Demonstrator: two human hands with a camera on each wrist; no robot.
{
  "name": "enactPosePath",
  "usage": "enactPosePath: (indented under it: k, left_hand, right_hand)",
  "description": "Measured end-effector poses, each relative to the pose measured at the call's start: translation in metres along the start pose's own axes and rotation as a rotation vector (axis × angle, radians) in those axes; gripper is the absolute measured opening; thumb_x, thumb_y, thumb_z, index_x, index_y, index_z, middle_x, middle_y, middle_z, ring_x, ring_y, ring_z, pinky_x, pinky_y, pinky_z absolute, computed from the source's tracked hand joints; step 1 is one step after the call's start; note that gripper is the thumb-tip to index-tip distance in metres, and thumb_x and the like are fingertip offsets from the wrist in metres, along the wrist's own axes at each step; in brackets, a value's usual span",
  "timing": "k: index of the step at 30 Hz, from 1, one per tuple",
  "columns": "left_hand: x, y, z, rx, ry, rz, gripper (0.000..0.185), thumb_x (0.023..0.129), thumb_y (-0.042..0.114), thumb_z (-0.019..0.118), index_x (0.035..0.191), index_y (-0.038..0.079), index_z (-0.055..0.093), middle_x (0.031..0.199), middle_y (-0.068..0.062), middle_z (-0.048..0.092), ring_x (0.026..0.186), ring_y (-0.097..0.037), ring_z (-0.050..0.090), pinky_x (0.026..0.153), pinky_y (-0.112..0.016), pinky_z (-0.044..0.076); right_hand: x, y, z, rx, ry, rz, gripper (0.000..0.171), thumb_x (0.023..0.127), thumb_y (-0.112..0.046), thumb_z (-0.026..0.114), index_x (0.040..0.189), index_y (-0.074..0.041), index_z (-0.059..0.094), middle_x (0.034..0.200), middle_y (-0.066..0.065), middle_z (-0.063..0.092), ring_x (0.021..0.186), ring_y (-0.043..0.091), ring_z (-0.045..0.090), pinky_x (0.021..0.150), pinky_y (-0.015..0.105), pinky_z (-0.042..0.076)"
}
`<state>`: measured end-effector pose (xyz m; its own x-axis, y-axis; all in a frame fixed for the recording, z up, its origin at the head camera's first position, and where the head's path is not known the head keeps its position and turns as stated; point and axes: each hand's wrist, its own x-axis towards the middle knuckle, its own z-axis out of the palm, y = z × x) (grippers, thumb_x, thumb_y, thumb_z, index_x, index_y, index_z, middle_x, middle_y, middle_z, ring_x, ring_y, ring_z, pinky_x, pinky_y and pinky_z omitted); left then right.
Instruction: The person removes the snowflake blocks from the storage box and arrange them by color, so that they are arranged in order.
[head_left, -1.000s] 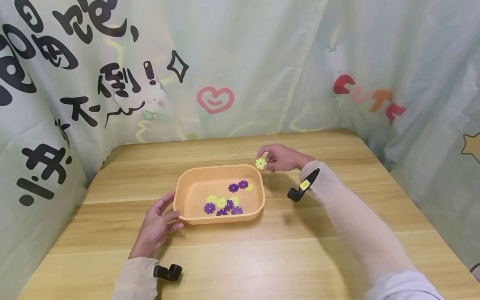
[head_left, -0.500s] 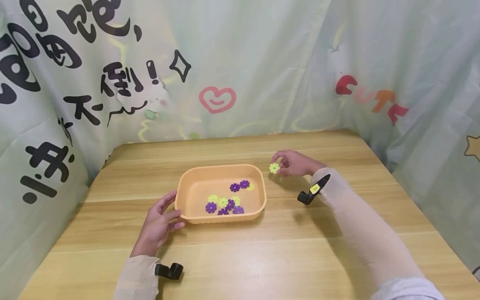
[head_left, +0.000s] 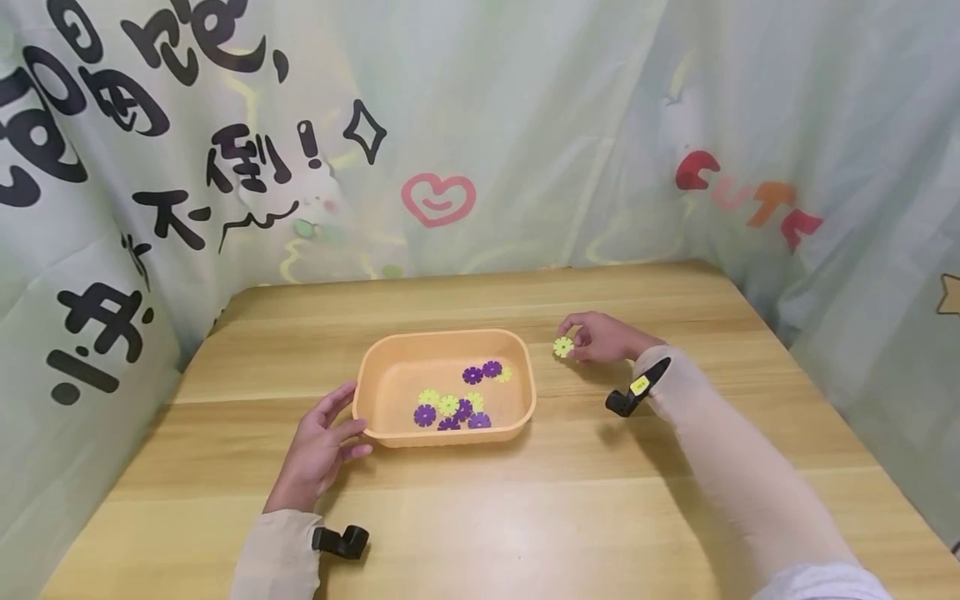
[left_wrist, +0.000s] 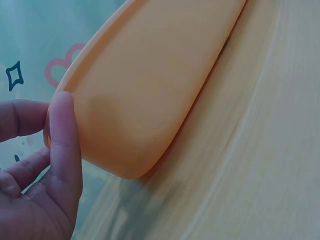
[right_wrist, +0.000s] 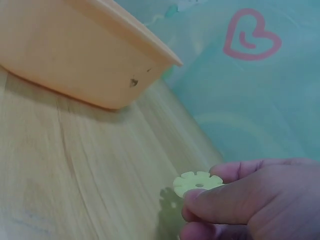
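My right hand [head_left: 606, 337] pinches a yellow flower-shaped plastic disc [head_left: 563, 347] between thumb and fingers, to the right of an orange basin [head_left: 405, 350]. In the right wrist view the notched yellow disc [right_wrist: 192, 182] shows a small centre hole and casts a shadow on the wood. My left hand [head_left: 318, 450] grips the basin's left end, thumb on the near side of its rim, as the left wrist view also shows with the basin wall [left_wrist: 135, 100]. Inside the basin lie several purple discs [head_left: 425, 415] and several yellow discs [head_left: 448, 406], mostly towards its near side.
The basin stands on a wood-grain table [head_left: 450, 517]. Behind and beside the table hangs a pale printed curtain [head_left: 525, 125] with black lettering and a pink heart. A black camera mount is strapped to each wrist, and beige sleeves cover the forearms.
My right hand has moved right and nearer, away from the basin's far right corner, carrying the yellow disc lower towards the table. The left hand keeps its grip on the basin.
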<state>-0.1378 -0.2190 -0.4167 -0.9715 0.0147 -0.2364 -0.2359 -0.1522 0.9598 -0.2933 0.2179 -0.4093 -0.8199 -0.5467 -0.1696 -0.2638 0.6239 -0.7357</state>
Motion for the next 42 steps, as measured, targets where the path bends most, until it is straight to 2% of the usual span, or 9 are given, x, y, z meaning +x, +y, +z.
enactPosePath:
  k: [9, 22, 29, 33, 42]
  left_hand:
    - [-0.0008, 0.0003, 0.0001, 0.001, -0.006, 0.010, 0.066, 0.091, -0.014, 0.051, 0.151, 0.005, 0.028, 0.152, -0.011, 0.027, 0.073, -0.017, 0.062, 0.061, -0.023, 0.059]
    - [0.0019, -0.0012, -0.0003, 0.006, -0.012, 0.017, 0.066, 0.092, -0.012, 0.052, 0.151, 0.006, 0.029, 0.153, -0.011, 0.027, 0.075, -0.017, 0.062, 0.062, -0.024, 0.060]
    - [0.0017, -0.0008, -0.0013, 0.005, -0.012, 0.017, 0.066, 0.092, -0.012, 0.052, 0.151, 0.006, 0.029, 0.152, -0.011, 0.027, 0.075, -0.018, 0.063, 0.062, -0.024, 0.060]
    - [0.0018, -0.0005, -0.0016, 0.003, -0.017, 0.019, 0.066, 0.092, -0.012, 0.052, 0.151, 0.006, 0.029, 0.152, -0.011, 0.027, 0.075, -0.018, 0.063, 0.062, -0.024, 0.060]
    - [0.0005, 0.0008, -0.0015, 0.000, -0.024, 0.019, 0.067, 0.092, -0.013, 0.052, 0.152, 0.005, 0.027, 0.152, -0.012, 0.025, 0.075, -0.017, 0.062, 0.061, -0.023, 0.060]
  right_hand:
    - [-0.0051, 0.0071, 0.0028, -0.005, -0.032, 0.013, 0.029, 0.087, -0.001, 0.068, 0.113, 0.000, 0.056, 0.072, 0.004, 0.058, 0.061, 0.015, 0.055, 0.054, 0.021, 0.045]
    - [-0.0075, 0.0045, 0.0012, -0.165, -0.060, 0.017, 0.029, 0.087, -0.005, 0.068, 0.113, -0.001, 0.057, 0.066, 0.000, 0.063, 0.056, 0.012, 0.055, 0.054, 0.025, 0.046]
    - [-0.0060, 0.0033, 0.0014, -0.176, -0.078, 0.042, 0.029, 0.088, -0.006, 0.069, 0.114, 0.001, 0.057, 0.064, 0.001, 0.062, 0.055, 0.014, 0.057, 0.051, 0.024, 0.044]
    - [-0.0050, 0.0048, 0.0018, -0.190, -0.083, 0.029, 0.028, 0.088, -0.006, 0.068, 0.112, 0.000, 0.057, 0.061, 0.000, 0.061, 0.052, 0.012, 0.054, 0.049, 0.023, 0.042]
    - [-0.0052, 0.0032, 0.0022, -0.152, -0.096, 0.054, 0.028, 0.088, -0.003, 0.068, 0.113, 0.000, 0.056, 0.060, 0.001, 0.059, 0.051, 0.012, 0.051, 0.049, 0.024, 0.040]
